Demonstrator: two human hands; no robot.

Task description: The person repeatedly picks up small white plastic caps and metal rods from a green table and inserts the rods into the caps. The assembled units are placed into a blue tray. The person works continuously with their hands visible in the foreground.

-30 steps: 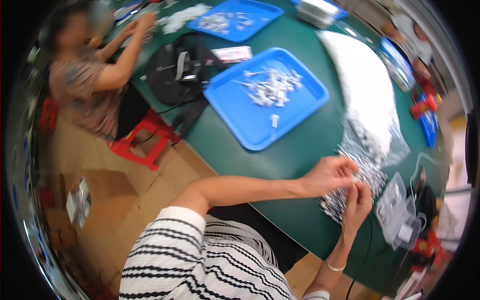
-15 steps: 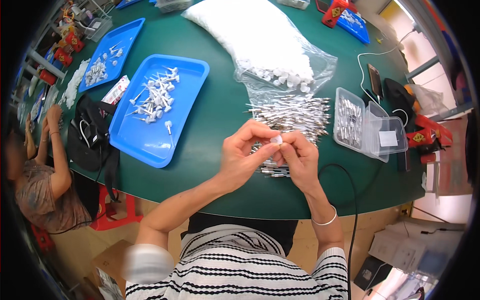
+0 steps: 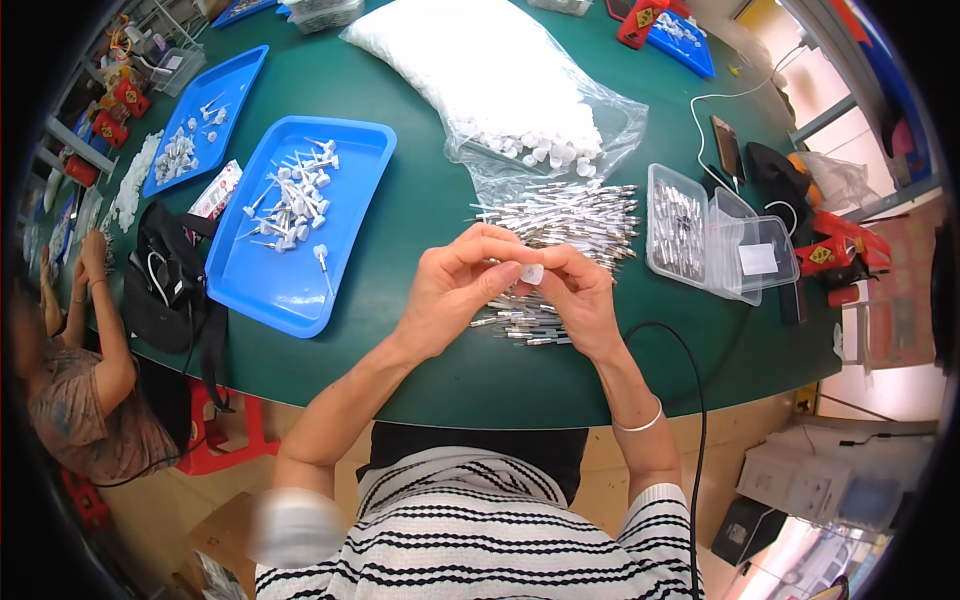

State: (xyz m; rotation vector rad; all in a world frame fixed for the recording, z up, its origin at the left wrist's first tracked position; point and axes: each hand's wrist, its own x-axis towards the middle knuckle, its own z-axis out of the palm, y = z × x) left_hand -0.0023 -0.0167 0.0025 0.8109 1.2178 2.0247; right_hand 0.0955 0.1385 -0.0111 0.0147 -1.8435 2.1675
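Note:
Both my hands meet over the near side of the table, pinching a small white plastic cap (image 3: 532,273) between them. My left hand (image 3: 450,295) has its thumb and forefinger closed at the cap's left side. From the right, my right hand (image 3: 582,305) grips it with thumb and forefinger. Whether a rod is joined to the cap is hidden by the fingers. Just beyond and below the hands lies a heap of thin metal-and-white rods (image 3: 575,215). A clear bag of white caps (image 3: 480,70) spills its open end toward that heap.
To the left, a blue tray (image 3: 265,302) holds several capped rods (image 3: 290,205); another blue tray (image 3: 215,140) lies beyond. On the right are a clear box of rods (image 3: 678,225), a phone (image 3: 727,150) and a black cable (image 3: 685,360). A co-worker (image 3: 90,380) sits far left.
The cap has turned in my fingers, and its broad white face now shows more. My fingers have shifted slightly around it. The whole view has slid a little, bringing the table's things leftward.

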